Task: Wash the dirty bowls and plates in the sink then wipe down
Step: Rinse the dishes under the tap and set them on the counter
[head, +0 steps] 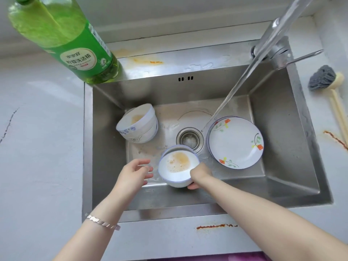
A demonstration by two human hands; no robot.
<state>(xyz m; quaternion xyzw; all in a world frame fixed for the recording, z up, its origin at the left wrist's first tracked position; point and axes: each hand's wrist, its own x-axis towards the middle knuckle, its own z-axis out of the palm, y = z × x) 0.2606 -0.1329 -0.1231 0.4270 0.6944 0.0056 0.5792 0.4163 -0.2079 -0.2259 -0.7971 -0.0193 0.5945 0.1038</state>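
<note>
My right hand (198,175) grips a white bowl (178,165) by its right rim, low in the steel sink (282,129); the bowl holds brownish residue and foam. My left hand (136,173) hovers just left of the bowl with fingers loosely spread, holding nothing. Two stacked dirty bowls (138,127) lean tilted at the sink's left. Stacked flowered plates (235,142) lie at the right. Water streams from the faucet (271,48) and lands beside the plates.
A green dish-soap bottle (75,40) stands at the sink's back-left corner. A grey scrubber on a handle (323,78) and chopsticks (339,113) lie on the right counter. The drain strainer (190,139) sits mid-sink. Orange sauce streaks (216,226) mark the counter.
</note>
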